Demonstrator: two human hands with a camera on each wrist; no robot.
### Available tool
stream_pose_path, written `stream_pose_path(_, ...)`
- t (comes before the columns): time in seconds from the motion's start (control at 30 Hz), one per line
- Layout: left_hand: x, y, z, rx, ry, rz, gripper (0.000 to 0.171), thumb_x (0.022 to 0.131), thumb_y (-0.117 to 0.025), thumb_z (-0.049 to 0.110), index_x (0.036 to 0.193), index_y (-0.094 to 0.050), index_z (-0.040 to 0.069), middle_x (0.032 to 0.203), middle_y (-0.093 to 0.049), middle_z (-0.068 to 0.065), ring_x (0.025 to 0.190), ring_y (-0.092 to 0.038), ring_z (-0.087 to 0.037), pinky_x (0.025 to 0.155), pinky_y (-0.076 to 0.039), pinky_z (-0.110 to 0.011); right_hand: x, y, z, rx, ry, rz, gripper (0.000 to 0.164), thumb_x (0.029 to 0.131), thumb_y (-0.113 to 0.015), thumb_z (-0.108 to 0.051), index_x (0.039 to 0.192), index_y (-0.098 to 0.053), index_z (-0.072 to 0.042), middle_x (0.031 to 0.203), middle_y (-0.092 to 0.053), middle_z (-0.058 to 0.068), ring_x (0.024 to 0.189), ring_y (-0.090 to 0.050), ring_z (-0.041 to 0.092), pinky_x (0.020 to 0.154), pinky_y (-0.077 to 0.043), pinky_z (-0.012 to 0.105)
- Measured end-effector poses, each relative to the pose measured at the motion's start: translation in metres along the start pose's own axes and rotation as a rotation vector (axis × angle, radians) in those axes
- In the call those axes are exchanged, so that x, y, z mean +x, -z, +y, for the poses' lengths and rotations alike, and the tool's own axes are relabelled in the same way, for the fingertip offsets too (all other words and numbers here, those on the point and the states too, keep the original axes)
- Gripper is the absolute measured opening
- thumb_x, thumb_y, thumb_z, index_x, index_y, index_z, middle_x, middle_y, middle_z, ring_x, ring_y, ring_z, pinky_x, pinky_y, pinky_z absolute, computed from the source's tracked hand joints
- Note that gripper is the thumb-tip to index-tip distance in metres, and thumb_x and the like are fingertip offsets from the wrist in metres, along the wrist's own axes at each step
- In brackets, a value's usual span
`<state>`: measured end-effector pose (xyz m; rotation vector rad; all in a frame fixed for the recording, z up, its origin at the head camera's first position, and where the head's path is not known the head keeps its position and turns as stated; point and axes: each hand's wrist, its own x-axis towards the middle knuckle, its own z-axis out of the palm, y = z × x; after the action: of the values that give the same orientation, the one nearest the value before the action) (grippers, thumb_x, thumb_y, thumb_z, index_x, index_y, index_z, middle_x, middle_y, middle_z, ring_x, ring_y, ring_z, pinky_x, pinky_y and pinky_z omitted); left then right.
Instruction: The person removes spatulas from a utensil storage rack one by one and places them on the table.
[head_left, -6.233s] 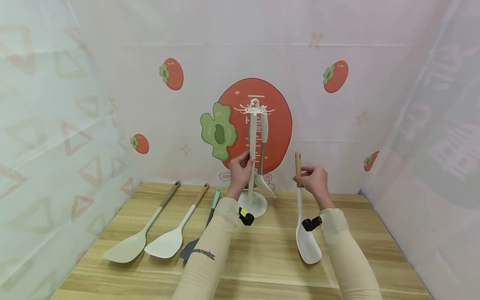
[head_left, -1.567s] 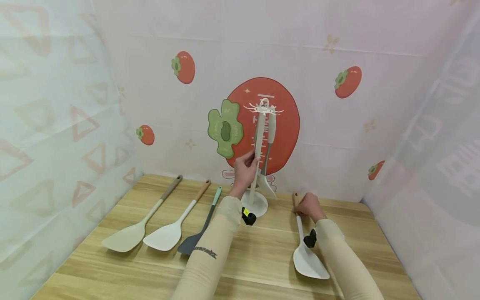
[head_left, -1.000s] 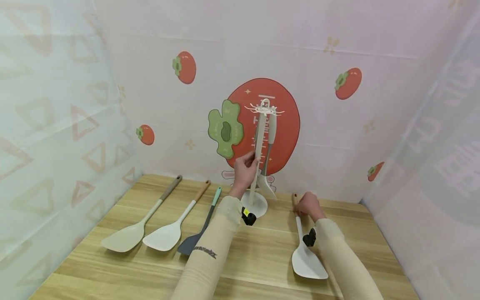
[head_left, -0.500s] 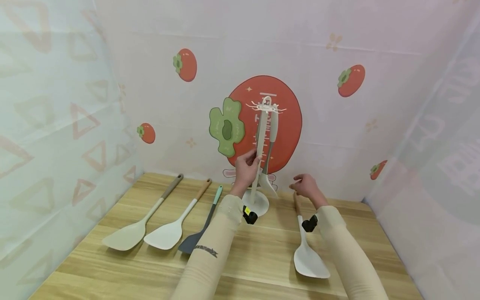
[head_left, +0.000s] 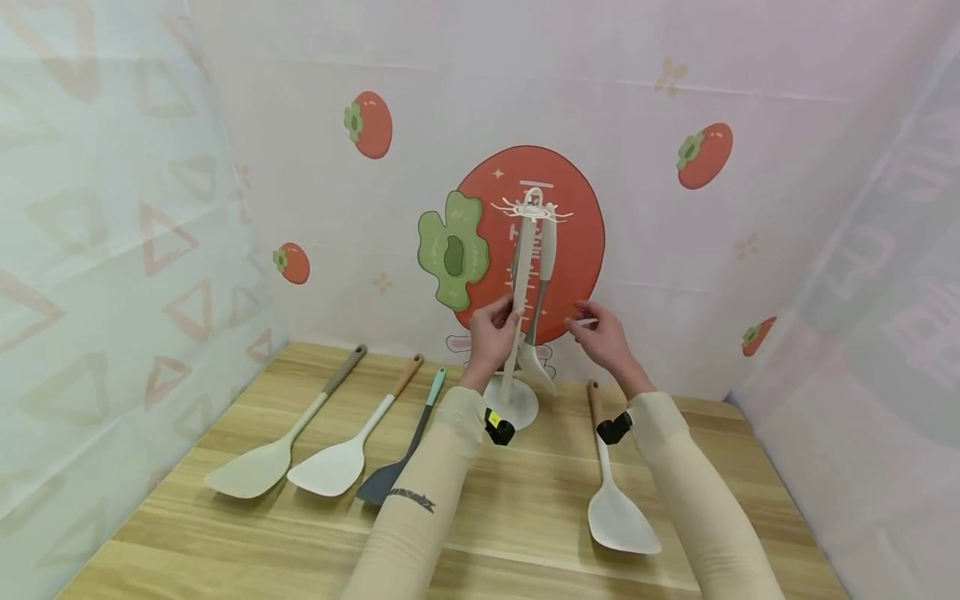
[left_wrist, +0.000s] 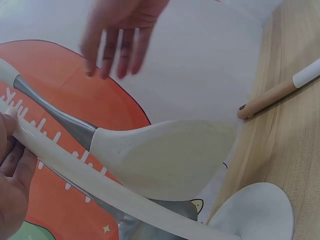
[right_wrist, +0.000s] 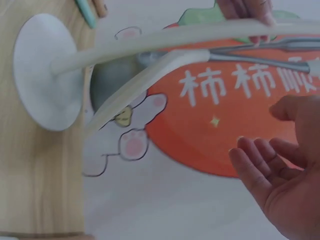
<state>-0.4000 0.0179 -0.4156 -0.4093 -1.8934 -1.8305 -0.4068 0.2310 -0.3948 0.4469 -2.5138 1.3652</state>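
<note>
My left hand (head_left: 491, 337) grips the cream pole (head_left: 522, 275) of an upright utensil stand, thumb in front and fingers behind. The stand has a round white base (head_left: 517, 407) and a ring of hooks (head_left: 531, 210) on top. From the hooks hangs a spatula (head_left: 548, 242) with a pale handle, grey shaft and white blade (left_wrist: 160, 155). A second, grey metal utensil (right_wrist: 116, 80) hangs partly hidden behind the pole. My right hand (head_left: 602, 337) is in the air right of the hanging spatula, fingers loosely bent, holding nothing. Below it lies a white spatula (head_left: 618, 518) with a wooden handle.
On the wooden table's left lie a beige spatula (head_left: 255, 472), a white spatula (head_left: 330, 468) with a wooden handle, and a dark one (head_left: 386, 479) with a mint handle, partly behind my left sleeve. A patterned cloth wall (head_left: 750, 100) stands close behind the stand.
My right hand lowered the wooden-handled white spatula flat onto the table, let go, then rose and moved left toward the stand. The left hand kept its grip on the pole.
</note>
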Motion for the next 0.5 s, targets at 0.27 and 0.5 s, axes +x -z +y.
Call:
stream_pose_path(0.27, 0.000, 0.000, 0.002, -0.025, -0.002, -0.003, 0.037, 0.101, -0.063, 0.009, 0.137, -0.062, 0.000, 0.131, -0.068, -0.018, 0.120, -0.067, -0.025, 0.097, -0.057, -0.034, 0.015, -0.001, -0.036, 0.048, 0.078, 0.038, 0.055, 0.105, -0.056, -0.035, 0.146, -0.050, 0.000, 0.129, -0.060, 0.020, 0.113, -0.060, 0.036, 0.089, -0.055, 0.041)
stream_pose_path(0.5, 0.000, 0.000, 0.003, -0.028, -0.004, -0.006, 0.038, 0.101, -0.064, 0.010, 0.137, -0.062, 0.000, 0.132, -0.067, -0.018, 0.121, -0.066, -0.026, 0.098, -0.056, -0.035, 0.026, 0.000, -0.048, 0.055, 0.113, 0.048, 0.056, 0.104, -0.059, -0.030, 0.149, -0.046, 0.000, 0.145, -0.052, 0.021, 0.127, -0.055, 0.037, 0.108, -0.047, 0.052)
